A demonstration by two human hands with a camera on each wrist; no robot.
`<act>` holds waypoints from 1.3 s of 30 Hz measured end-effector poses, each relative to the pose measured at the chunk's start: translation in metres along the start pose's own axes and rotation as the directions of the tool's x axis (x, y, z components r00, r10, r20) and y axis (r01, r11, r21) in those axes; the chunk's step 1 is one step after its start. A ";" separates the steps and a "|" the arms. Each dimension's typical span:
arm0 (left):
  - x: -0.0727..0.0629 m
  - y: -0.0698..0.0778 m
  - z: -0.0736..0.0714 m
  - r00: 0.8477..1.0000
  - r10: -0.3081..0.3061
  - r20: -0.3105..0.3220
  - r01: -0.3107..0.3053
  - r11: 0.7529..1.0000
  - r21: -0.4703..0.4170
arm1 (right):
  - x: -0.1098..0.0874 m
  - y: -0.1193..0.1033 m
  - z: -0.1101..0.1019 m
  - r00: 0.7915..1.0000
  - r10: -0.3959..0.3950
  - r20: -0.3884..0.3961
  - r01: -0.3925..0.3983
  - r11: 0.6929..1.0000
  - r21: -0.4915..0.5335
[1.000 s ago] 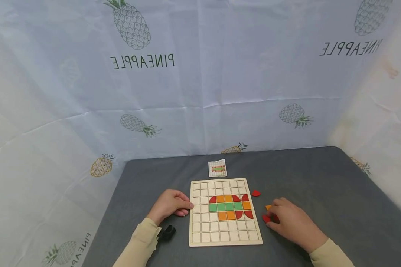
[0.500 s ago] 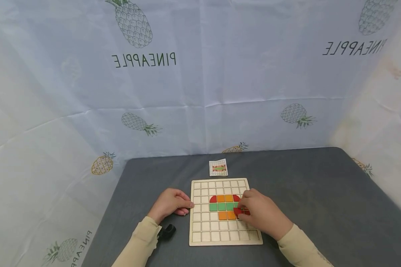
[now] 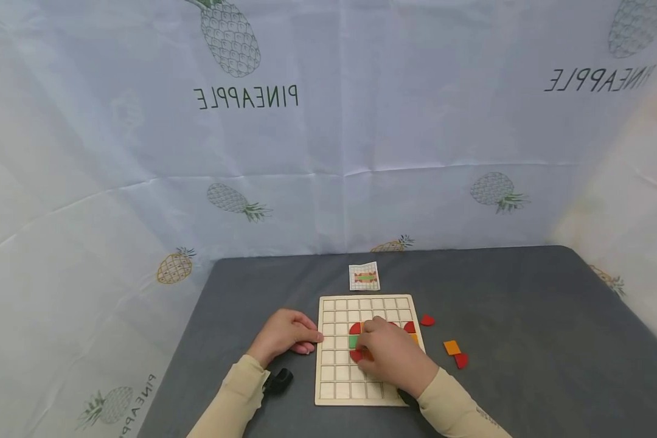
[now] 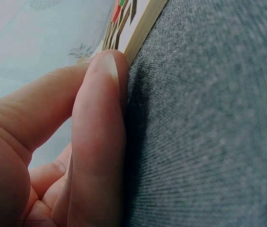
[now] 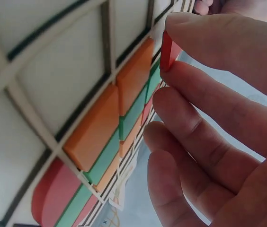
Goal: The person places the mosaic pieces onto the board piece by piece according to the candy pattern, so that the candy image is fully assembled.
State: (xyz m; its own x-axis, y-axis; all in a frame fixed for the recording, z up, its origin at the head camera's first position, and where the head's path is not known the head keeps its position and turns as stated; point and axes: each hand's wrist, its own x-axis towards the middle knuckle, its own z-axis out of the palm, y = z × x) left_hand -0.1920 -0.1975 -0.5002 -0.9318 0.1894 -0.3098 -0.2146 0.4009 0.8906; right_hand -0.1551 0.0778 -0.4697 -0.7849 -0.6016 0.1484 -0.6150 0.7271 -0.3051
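Note:
A wooden grid board lies on the table, with orange, green and red pieces set in its squares. My right hand is over the pattern and covers much of it in the head view. Between its thumb and index finger it pinches a red quarter-circle tile, held low over the board beside the orange square tiles. A green tile shows just left of the fingers. At the board's left edge, my left hand holds the rim with thumb and index fingertips, the other fingers curled below.
Right of the board lie a loose red tile, an orange square and another red tile. A small pattern card rests behind the board. A pineapple-print curtain hangs behind the grey table.
My right hand has picked up a red tile from the table at right and carried it leftward over the board to the pattern's left end. My left hand stays at the board's edge.

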 end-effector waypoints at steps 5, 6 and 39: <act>0.000 0.000 0.002 1.000 -0.004 0.000 0.004 1.000 0.003 | -0.001 0.001 0.002 1.000 0.015 0.010 -0.015 1.000 -0.013; 0.000 0.000 0.002 1.000 -0.003 0.000 0.003 1.000 0.003 | -0.001 0.001 0.002 1.000 0.016 0.009 -0.016 1.000 -0.014; 0.003 -0.004 -0.001 1.000 -0.011 0.014 0.011 1.000 -0.001 | -0.029 0.022 -0.012 0.985 0.114 -0.131 -0.123 0.990 -0.062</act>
State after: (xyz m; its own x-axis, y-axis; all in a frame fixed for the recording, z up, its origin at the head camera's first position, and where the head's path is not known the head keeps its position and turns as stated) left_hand -0.1942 -0.1991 -0.5042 -0.9254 0.1973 -0.3237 -0.2248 0.4019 0.8877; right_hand -0.1468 0.1155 -0.4696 -0.8531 -0.4658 0.2349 -0.5170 0.8149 -0.2619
